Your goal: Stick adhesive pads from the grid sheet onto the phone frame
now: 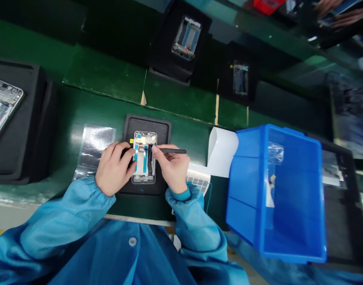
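Note:
An opened phone (141, 163) with blue strips and a dark flex cable lies in a black foam tray (163, 128) on the green bench. My right hand (174, 168) pinches black tweezers (175, 151), whose tip points left over the upper middle of the phone. My left hand (113, 166) rests at the phone's left edge, fingers apart and curved, fingertips touching its side. A small yellow tab (132, 141) sticks out at the phone's upper left.
A blue bin (246, 178) stands at the right, beside curled white paper (221, 152) and a label sheet (199, 172). Clear film (95, 148) lies left. More foam trays (27, 118) hold phones at left and behind. Another person's hands (347, 18) show top right.

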The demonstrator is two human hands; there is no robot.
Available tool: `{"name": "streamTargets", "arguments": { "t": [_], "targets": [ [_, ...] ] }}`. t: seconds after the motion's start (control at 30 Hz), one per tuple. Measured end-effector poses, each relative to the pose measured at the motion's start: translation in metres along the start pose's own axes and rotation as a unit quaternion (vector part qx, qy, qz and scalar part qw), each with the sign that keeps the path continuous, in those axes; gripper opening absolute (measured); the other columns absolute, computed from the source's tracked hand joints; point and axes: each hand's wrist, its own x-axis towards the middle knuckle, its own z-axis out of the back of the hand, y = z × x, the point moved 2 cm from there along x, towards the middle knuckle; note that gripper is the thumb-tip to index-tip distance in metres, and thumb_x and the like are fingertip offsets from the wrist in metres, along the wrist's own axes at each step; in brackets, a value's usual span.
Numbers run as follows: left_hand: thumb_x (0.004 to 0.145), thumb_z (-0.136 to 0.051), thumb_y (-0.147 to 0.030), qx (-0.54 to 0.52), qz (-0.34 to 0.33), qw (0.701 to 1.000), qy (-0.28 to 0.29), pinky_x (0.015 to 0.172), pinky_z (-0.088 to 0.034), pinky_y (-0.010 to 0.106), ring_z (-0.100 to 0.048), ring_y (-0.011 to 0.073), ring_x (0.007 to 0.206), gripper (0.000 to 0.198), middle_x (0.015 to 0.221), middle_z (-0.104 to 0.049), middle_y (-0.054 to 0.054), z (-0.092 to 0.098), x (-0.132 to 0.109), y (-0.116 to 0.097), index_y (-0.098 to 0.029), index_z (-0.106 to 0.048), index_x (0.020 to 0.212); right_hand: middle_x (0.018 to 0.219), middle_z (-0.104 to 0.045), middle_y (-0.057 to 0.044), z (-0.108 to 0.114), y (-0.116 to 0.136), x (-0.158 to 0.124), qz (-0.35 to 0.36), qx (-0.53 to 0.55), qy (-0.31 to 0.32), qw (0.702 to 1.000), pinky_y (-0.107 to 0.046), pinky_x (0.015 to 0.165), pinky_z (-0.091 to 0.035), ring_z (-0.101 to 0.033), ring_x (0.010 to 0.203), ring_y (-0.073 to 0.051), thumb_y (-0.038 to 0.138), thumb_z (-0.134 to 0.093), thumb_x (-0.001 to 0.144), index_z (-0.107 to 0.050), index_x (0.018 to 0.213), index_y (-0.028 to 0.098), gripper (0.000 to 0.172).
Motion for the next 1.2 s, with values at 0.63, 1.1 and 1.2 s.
{"name": "streamTargets", "arguments": {
  "t": [0.63, 1.1, 1.2],
  "targets": [
    [0.091, -0.061, -0.023, -0.015, 0.005, 1.000, 0.020, 0.102, -0.049, 0.051, -0.051, 0.0358, 0.120, 0.036, 0.124, -0.061, 0.018, -0.0063, 0.0007, 0.0023, -0.009, -0.064, 0.124, 0.083, -0.080, -0.003, -0.0018, -0.0042, 0.0020, 0.019, -0.025, 0.009, 0.999, -0.030, 0.066, -0.065, -0.077, 0.071, -0.019, 0.035, -0.081, 0.081, -0.076, 0.087, 0.021, 0.015],
    [0.090, -0.061, -0.022, -0.016, 0.007, 1.000, 0.019, 0.102, -0.049, 0.051, -0.052, 0.0360, 0.120, 0.036, 0.124, -0.061, 0.018, -0.0059, 0.0014, 0.0018, -0.009, -0.064, 0.124, 0.081, -0.080, -0.003, -0.0016, -0.0031, 0.0017, 0.022, -0.040, 0.007, 0.999, -0.030, 0.065, -0.064, -0.077, 0.069, -0.019, 0.034, -0.081, 0.081, -0.076, 0.087, 0.021, 0.015],
    [0.091, -0.059, -0.023, -0.016, 0.009, 1.000, 0.022, 0.101, -0.049, 0.050, -0.052, 0.0359, 0.120, 0.035, 0.124, -0.061, 0.018, -0.0061, 0.0011, 0.0021, -0.010, -0.064, 0.124, 0.081, -0.080, -0.003, -0.0016, -0.0023, 0.0016, 0.026, -0.041, 0.007, 0.999, -0.030, 0.065, -0.064, -0.077, 0.069, -0.019, 0.033, -0.081, 0.081, -0.076, 0.087, 0.021, 0.015]
  ]
}}
